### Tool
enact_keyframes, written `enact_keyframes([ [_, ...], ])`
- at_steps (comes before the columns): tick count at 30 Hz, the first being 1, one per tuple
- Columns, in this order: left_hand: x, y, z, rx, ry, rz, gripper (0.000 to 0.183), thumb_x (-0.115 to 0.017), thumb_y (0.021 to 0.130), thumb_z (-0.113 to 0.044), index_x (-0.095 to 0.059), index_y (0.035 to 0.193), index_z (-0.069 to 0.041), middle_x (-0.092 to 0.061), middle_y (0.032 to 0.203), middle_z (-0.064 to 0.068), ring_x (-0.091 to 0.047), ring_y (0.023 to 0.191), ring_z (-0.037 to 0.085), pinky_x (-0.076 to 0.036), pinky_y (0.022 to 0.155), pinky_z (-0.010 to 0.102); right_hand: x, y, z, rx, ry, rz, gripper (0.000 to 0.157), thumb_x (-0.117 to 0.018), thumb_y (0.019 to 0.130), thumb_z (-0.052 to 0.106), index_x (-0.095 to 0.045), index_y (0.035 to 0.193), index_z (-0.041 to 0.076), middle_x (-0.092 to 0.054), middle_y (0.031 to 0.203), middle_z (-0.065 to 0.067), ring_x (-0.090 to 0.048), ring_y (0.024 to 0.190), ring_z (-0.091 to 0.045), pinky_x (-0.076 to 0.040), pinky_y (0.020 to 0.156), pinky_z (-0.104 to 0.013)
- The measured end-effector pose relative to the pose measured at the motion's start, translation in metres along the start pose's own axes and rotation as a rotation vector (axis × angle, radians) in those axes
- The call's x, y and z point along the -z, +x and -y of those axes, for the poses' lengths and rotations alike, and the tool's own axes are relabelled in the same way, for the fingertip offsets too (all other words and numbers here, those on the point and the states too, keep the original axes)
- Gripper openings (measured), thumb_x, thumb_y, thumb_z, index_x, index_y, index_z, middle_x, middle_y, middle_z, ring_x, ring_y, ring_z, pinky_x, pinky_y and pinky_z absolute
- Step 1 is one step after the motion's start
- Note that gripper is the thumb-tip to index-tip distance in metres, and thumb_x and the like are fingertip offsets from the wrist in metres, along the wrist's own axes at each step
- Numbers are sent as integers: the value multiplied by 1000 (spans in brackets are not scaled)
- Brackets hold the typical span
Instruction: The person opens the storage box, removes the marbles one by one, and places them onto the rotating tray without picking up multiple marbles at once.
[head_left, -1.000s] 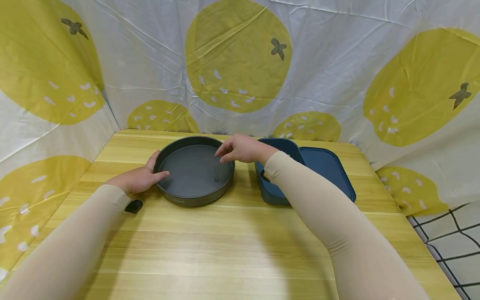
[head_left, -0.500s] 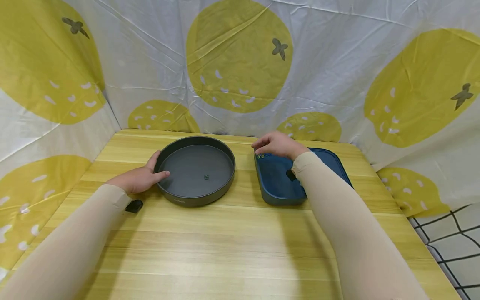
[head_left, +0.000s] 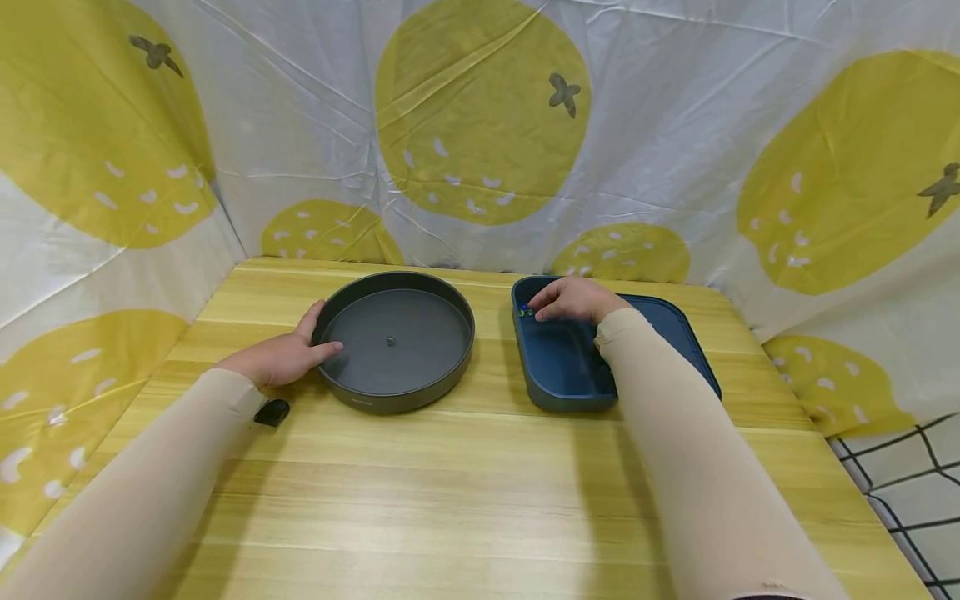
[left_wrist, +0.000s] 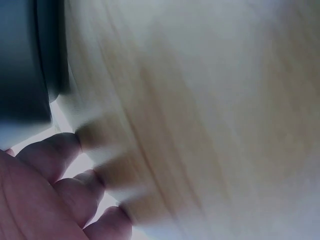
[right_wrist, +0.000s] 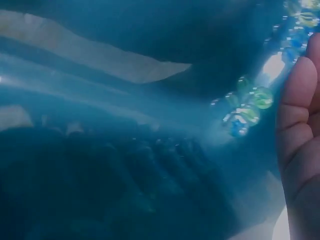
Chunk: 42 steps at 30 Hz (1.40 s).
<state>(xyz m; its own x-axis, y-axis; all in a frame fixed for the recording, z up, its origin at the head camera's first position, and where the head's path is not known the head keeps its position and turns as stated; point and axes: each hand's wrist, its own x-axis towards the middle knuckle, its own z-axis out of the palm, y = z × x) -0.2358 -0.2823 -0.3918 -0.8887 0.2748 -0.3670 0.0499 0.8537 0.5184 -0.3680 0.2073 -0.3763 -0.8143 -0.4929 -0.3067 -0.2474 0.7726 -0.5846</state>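
My left hand rests at the left side of a round dark grey pan, thumb laid over the rim, other fingers outside the wall. In the left wrist view three fingertips stand by the tabletop next to the pan. One small glass marble lies inside the pan. My right hand reaches into the far left corner of a blue rectangular container, fingers bent. Several clear marbles with green and blue swirls cluster beside its thumb; whether the fingertips pinch one, I cannot tell.
A flat blue lid lies right of the container, partly behind it. Light wooden tabletop stretches in front of both vessels. White cloth with yellow fruit print hangs along the back and sides. A dark clip sits at my left wrist.
My right hand has moved from over the pan rightward into the blue container. The marble in the pan has rolled to the left. My left hand stays put.
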Motion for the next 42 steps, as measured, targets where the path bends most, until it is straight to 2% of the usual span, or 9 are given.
enact_keyframes([
  [7, 0, 1, -1, 4, 8, -9, 102, -42, 109, -60, 26, 164, -7, -15, 166, 44, -42, 145, 58, -30, 121, 68, -3, 9, -6, -36, -103, -28, 36, -71, 101, 20, -73, 135, 8, -69, 141, -16, -63, 131, -37, -52, 109, -53],
  [15, -1, 2, 0, 9, -2, 0, 101, -42, 110, -58, 27, 163, -8, -9, 168, 42, -39, 147, 58, -28, 122, 68, -9, 18, -7, -19, -218, 3, 36, -71, 100, 19, -73, 135, 9, -70, 140, -15, -61, 134, -37, -51, 110, -51],
  [23, 0, 1, -1, 12, 13, 4, 102, -43, 109, -59, 27, 163, -7, -17, 165, 44, -46, 142, 57, -32, 120, 68, -14, 21, 0, -29, -204, 19, 37, -72, 101, 21, -73, 136, 11, -71, 139, -13, -63, 132, -34, -50, 111, -50],
  [33, 0, 0, 0, 15, 10, -2, 103, -42, 109, -60, 28, 163, -8, -17, 165, 44, -43, 144, 58, -30, 121, 69, -20, 23, -1, 6, -201, 50, 34, -73, 100, 21, -75, 133, 11, -72, 137, -11, -63, 132, -32, -51, 111, -49],
  [42, 0, 1, -1, 24, 12, -1, 102, -43, 109, -58, 28, 163, -9, -15, 166, 43, -42, 145, 58, -30, 121, 69, -24, 21, 2, -21, -157, 68, 34, -75, 99, 21, -76, 131, 9, -72, 137, -13, -65, 130, -32, -52, 110, -47],
])
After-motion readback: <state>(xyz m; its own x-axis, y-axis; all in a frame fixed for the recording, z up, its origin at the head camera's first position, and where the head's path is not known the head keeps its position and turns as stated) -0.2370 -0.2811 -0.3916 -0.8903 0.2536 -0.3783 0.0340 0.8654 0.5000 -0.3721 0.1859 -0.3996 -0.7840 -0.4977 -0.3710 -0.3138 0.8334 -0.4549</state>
